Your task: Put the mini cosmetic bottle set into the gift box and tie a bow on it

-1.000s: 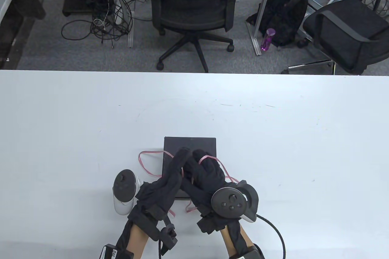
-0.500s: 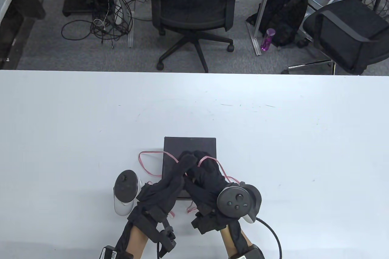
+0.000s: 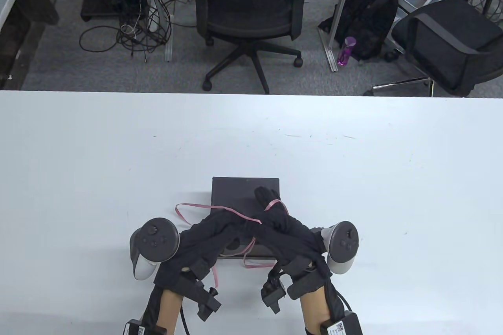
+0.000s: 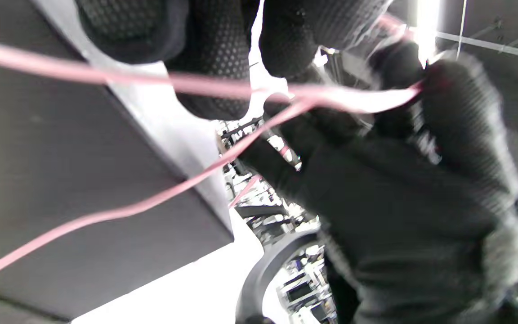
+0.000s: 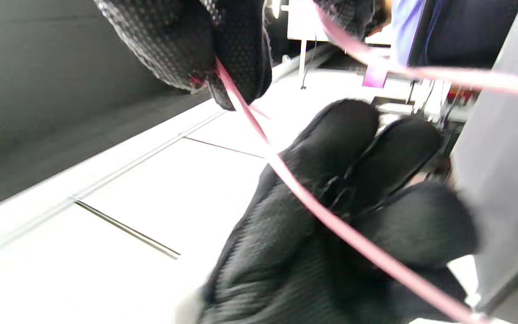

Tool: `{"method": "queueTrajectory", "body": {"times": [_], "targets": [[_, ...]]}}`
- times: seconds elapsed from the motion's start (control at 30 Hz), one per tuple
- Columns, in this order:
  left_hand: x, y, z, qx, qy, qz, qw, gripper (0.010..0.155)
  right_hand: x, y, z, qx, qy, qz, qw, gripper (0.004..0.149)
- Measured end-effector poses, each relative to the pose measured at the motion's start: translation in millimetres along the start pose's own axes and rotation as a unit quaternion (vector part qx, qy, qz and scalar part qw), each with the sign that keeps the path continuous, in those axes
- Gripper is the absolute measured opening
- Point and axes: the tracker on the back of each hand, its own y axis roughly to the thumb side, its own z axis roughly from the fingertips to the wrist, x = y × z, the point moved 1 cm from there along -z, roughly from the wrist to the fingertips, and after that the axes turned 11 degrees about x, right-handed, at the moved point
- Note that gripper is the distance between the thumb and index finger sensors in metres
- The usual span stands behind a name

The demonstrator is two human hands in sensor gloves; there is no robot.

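Note:
The black gift box [image 3: 235,193] lies closed near the table's front edge; no bottles show. A thin pink ribbon [image 3: 188,208] loops off its left side, crosses the lid and trails off the front. My left hand [image 3: 235,223] and right hand [image 3: 270,212] meet fingertip to fingertip over the box's near half. The ribbon wraps round the right index finger [image 3: 264,196]. In the right wrist view the right fingers [image 5: 232,58] pinch the ribbon [image 5: 331,216], which runs across the left hand [image 5: 331,211]. In the left wrist view the left fingers [image 4: 214,58] curl over the ribbon [image 4: 223,87].
The white table [image 3: 373,178] stretches wide on both sides and behind the box. Beyond its far edge stand an office chair [image 3: 251,9], a second chair [image 3: 444,40], a black backpack [image 3: 369,17] and floor cables [image 3: 133,32].
Both wrists have swung apart and rolled outward, so the trackers now sit wide on either side. The fingertips have dropped lower over the box, and the ribbon strand is drawn across the lid.

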Motion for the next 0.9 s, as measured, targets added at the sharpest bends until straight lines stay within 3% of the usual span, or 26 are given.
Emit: {"method": "queueTrajectory", "body": {"times": [0.17, 0.27, 0.33, 0.5, 0.63, 0.7, 0.77, 0.9], "targets": [[17, 4, -5, -0.009, -0.024, -0.058, 0.998, 0.071, -15, -2, -2, 0.003, 0.035, -0.067, 0.997, 0.038], [20, 7, -5, -0.005, 0.009, -0.095, 0.995, 0.058, -21, -1, -3, -0.002, 0.049, -0.065, 0.997, 0.038], [11, 10, -3, -0.003, 0.029, -0.108, 0.994, 0.044, -16, 4, -3, -0.017, 0.041, -0.049, 0.998, 0.038], [-34, 2, 11, -0.049, 0.018, -0.072, 0.996, 0.044, 24, 19, 0, -0.059, 0.008, 0.13, 0.99, 0.038], [-68, -18, 28, -0.106, 0.097, -0.069, 0.987, 0.044, 57, 20, 8, -0.122, -0.032, 0.292, 0.948, 0.038], [-80, -29, 36, -0.127, 0.143, -0.042, 0.981, 0.045, 70, 16, 13, -0.151, -0.054, 0.332, 0.93, 0.038], [-89, -39, 44, -0.134, 0.19, 0.016, 0.972, 0.044, 83, 11, 19, -0.186, -0.081, 0.33, 0.922, 0.038], [-100, -47, 56, -0.132, 0.274, 0.048, 0.951, 0.045, 99, 8, 29, -0.192, -0.159, 0.275, 0.929, 0.04]]}}
